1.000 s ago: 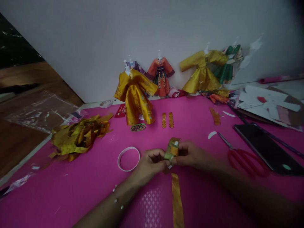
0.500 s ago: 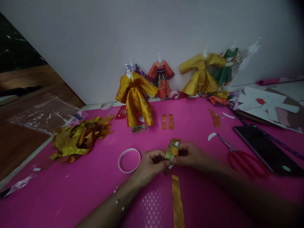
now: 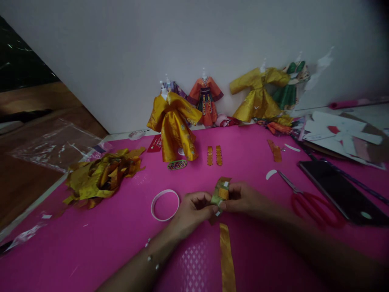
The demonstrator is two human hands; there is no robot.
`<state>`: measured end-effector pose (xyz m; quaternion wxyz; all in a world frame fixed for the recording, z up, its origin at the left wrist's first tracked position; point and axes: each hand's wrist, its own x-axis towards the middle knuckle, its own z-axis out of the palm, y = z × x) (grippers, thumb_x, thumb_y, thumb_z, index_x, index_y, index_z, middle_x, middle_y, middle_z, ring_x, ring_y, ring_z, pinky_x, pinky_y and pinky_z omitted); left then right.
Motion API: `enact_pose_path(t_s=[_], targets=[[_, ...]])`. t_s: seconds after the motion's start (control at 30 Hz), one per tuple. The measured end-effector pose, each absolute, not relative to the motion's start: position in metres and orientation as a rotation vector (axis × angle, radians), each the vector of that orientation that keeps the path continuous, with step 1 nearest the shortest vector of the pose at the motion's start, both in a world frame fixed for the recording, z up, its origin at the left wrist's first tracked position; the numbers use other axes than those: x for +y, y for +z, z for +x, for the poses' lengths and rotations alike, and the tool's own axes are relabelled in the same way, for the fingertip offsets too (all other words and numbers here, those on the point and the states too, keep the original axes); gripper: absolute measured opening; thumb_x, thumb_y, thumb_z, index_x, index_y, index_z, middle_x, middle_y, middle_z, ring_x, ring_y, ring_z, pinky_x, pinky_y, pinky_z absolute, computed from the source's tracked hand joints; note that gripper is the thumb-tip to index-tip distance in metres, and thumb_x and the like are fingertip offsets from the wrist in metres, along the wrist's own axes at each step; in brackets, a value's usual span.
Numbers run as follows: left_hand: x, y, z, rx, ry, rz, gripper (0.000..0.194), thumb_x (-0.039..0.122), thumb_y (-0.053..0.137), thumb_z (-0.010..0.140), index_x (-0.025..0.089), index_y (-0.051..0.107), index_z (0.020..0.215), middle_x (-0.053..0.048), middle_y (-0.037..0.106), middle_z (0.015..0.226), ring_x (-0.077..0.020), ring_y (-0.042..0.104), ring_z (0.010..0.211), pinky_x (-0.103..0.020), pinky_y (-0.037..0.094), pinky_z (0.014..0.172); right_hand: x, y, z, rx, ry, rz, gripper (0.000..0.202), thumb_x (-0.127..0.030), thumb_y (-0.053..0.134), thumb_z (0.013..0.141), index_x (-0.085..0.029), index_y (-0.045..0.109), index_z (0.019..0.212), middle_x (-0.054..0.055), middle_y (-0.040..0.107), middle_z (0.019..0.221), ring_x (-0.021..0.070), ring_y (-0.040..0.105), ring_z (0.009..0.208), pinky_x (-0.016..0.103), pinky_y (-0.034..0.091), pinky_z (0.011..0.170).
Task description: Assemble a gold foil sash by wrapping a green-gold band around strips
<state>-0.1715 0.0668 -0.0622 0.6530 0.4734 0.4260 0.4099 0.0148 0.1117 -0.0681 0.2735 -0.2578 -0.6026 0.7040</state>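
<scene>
Between my two hands is a small piece of gold-green fabric (image 3: pixel 217 199) with little white patches and an orange-gold patch on it. My left hand (image 3: pixel 197 207) pinches its lower left edge. On the right side, my right hand (image 3: pixel 241 198) grips it with thumb and fingers. Just below lies a long gold fabric strip (image 3: pixel 227 257) on the pink table surface (image 3: pixel 121 243). A roll of double-sided tape or similar pale ring (image 3: pixel 153 205) rests left of my left hand. Two short decorated gold strips (image 3: pixel 219 155) lie beyond my hands.
Red-handled scissors (image 3: pixel 316 207) and a dark phone (image 3: pixel 343 192) lie to the right. A heap of gold fabric scraps (image 3: pixel 100 174) sits at left. Miniature dresses on stands, including a gold dress (image 3: pixel 173 125), line the wall. Paper patterns (image 3: pixel 343 134) are stacked at far right.
</scene>
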Motion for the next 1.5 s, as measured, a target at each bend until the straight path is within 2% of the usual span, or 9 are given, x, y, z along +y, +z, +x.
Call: enact_pose_path(t_s=[0.2, 0.37, 0.7, 1.0, 1.5], targets=[[0.0662, -0.06, -0.17, 0.988, 0.925, 1.084, 0.02, 0.027, 0.078, 0.065, 0.013, 0.064, 0.065, 0.002, 0.063, 0.055, -0.0077, 0.056, 0.048, -0.021, 0.047, 0.052, 0.1116, -0.065, 0.0153, -1.621, 1.936, -0.647, 0.015, -0.031, 0.074, 0.076, -0.017, 0.07, 0.08, 0.0, 0.065, 0.08, 0.0138, 0.061, 0.075, 0.028, 0.045, 0.073], [0.0651, -0.0599, -0.169, 1.002, 0.91, 1.076, 0.024, 0.03, 0.079, 0.065, 0.014, 0.062, 0.063, 0.003, 0.062, 0.054, -0.0074, 0.056, 0.047, -0.021, 0.046, 0.05, 0.1108, -0.0651, 0.0149, -1.613, 1.948, -0.691, 0.018, -0.03, 0.079, 0.071, -0.016, 0.069, 0.078, -0.001, 0.062, 0.075, 0.0124, 0.058, 0.07, 0.027, 0.044, 0.07], [0.0637, -0.0597, -0.1707, 0.918, 0.886, 1.043, 0.027, 0.034, 0.08, 0.066, 0.014, 0.062, 0.069, 0.003, 0.063, 0.055, -0.009, 0.058, 0.045, -0.023, 0.049, 0.049, 0.1132, -0.0622, 0.0174, -1.637, 1.891, -0.673, 0.019, -0.034, 0.076, 0.074, -0.016, 0.071, 0.078, -0.001, 0.061, 0.076, 0.0128, 0.056, 0.071, 0.027, 0.042, 0.068], [0.065, -0.0592, -0.1712, 0.984, 0.903, 1.083, 0.019, 0.029, 0.076, 0.068, 0.014, 0.065, 0.068, 0.002, 0.063, 0.056, -0.0097, 0.058, 0.05, -0.025, 0.049, 0.054, 0.1126, -0.0608, 0.0164, -1.656, 1.892, -0.613, 0.019, -0.035, 0.075, 0.077, -0.017, 0.071, 0.079, 0.0, 0.061, 0.079, 0.0127, 0.057, 0.074, 0.027, 0.044, 0.071], [0.0643, -0.0588, -0.1703, 0.967, 0.903, 1.061, 0.026, 0.033, 0.08, 0.066, 0.013, 0.063, 0.068, 0.002, 0.063, 0.058, -0.0091, 0.058, 0.048, -0.023, 0.049, 0.052, 0.1131, -0.0673, 0.0162, -1.673, 1.885, -0.684, 0.02, -0.036, 0.076, 0.075, -0.018, 0.07, 0.079, 0.0, 0.06, 0.078, 0.0133, 0.055, 0.072, 0.028, 0.041, 0.068]])
